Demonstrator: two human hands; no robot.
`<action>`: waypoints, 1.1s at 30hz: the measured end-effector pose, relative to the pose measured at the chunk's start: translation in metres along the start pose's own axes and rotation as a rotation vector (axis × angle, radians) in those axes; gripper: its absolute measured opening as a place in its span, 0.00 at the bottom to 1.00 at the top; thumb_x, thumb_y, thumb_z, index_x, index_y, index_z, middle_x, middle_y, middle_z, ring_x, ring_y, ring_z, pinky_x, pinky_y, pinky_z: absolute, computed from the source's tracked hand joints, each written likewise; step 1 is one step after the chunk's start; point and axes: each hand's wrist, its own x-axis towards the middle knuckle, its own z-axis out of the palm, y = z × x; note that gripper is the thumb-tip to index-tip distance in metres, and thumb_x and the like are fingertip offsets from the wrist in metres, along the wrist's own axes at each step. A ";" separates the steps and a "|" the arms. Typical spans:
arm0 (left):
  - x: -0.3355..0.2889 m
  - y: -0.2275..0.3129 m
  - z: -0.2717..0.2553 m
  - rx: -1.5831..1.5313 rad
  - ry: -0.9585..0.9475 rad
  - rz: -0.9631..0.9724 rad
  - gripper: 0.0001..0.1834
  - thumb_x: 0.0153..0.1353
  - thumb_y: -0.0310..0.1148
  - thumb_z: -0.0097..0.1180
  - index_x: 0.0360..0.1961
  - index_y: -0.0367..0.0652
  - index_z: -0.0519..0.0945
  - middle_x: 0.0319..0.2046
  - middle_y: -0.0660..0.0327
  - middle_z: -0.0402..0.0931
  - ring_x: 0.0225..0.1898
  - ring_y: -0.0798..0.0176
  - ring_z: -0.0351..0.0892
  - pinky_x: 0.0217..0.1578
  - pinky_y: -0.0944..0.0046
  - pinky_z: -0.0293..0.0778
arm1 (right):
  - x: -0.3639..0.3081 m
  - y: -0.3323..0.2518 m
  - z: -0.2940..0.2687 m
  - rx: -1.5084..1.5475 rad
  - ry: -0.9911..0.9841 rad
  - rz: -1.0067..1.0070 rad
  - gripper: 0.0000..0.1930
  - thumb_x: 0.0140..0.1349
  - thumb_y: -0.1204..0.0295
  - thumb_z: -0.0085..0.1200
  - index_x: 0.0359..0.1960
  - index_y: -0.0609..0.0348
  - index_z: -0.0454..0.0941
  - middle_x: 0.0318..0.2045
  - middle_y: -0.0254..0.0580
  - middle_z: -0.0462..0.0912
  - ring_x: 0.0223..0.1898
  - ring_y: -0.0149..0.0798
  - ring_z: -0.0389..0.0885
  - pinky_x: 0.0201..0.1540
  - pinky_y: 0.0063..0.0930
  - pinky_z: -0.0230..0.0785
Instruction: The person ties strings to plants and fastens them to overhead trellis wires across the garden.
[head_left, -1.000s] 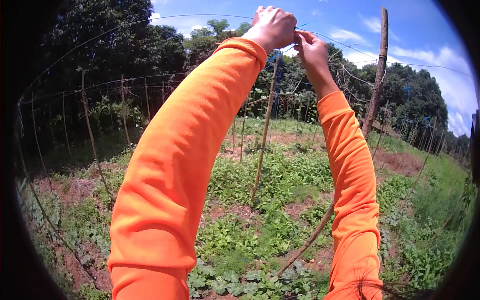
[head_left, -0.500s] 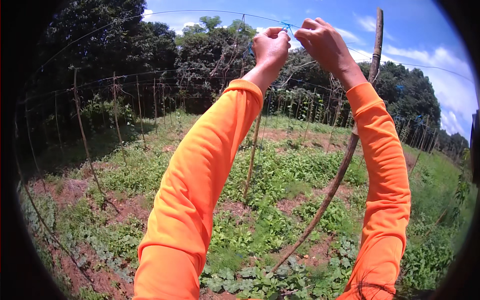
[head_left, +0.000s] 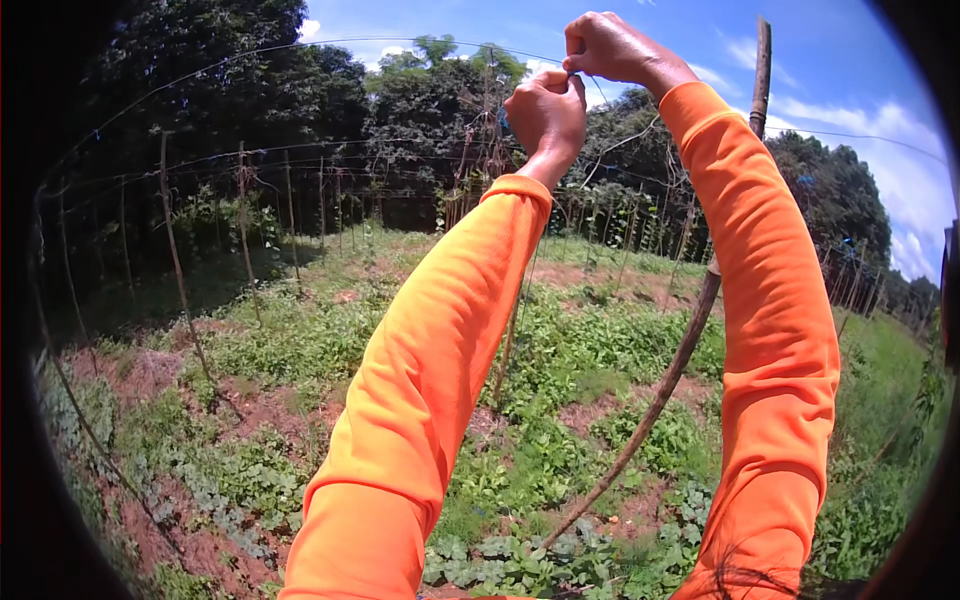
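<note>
Raised overhead at 12 o'clock: left hand (head_left: 546,108), curled into a loose fist, knuckles bunched, fingertips pressed together on a thin strand just under the overhead wire (head_left: 300,45). Just above and to 1 o'clock of it, right hand (head_left: 607,46), also closed, thumb and forefinger pinching the same fine strand (head_left: 590,84) where it met the wire. Too thin and small to tell the strand's colour or twist; seen only as a dark hairline between the two fists, which sat nearly touching. Both forearms sheathed in smooth, bright orange sleeves (head_left: 430,360) of a slightly shiny knit, ribbed at the cuffs.

Wire itself: a slender pale line, arcing from 9 o'clock across the top toward 2 o'clock, bent by the lens. Behind the right arm, a rough, knotty wooden post (head_left: 762,70), grey-brown and slightly crooked, standing upright at 1 o'clock. Leaning from 5 o'clock up toward the right elbow, a long bare stick (head_left: 650,410), dark and bark-covered. Between the arms, a straighter thin cane (head_left: 508,350), upright. At 9 o'clock, a row of spindly stakes (head_left: 175,260) strung with further wires.

Below, at 6 o'clock, low leafy plants (head_left: 520,560) with broad crinkled leaves, spread in clumps over reddish, crumbly soil (head_left: 140,370). At 10 to 12 o'clock, dense dark trees (head_left: 200,100); beyond them, blue sky (head_left: 840,60) with soft white cloud.
</note>
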 end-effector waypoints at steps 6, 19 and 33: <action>-0.007 0.003 0.018 -0.239 0.262 0.053 0.12 0.55 0.38 0.65 0.32 0.39 0.85 0.26 0.59 0.84 0.28 0.66 0.85 0.34 0.64 0.79 | 0.019 0.001 0.000 -0.079 0.021 0.129 0.10 0.60 0.67 0.58 0.36 0.61 0.82 0.28 0.49 0.85 0.30 0.41 0.84 0.35 0.34 0.75; 0.008 0.000 0.008 -0.817 -0.448 -0.368 0.17 0.68 0.36 0.55 0.56 0.43 0.74 0.47 0.62 0.80 0.44 0.64 0.80 0.41 0.62 0.80 | -0.045 0.041 0.030 0.035 0.326 -0.008 0.12 0.61 0.72 0.61 0.46 0.56 0.80 0.36 0.42 0.87 0.38 0.38 0.87 0.39 0.31 0.81; -0.006 0.008 -0.020 -0.043 -0.132 0.272 0.12 0.62 0.23 0.55 0.47 0.34 0.80 0.45 0.51 0.81 0.51 0.55 0.80 0.51 0.58 0.77 | 0.014 0.011 0.004 -0.411 0.494 0.332 0.12 0.61 0.64 0.55 0.34 0.60 0.81 0.26 0.55 0.82 0.29 0.48 0.84 0.33 0.42 0.73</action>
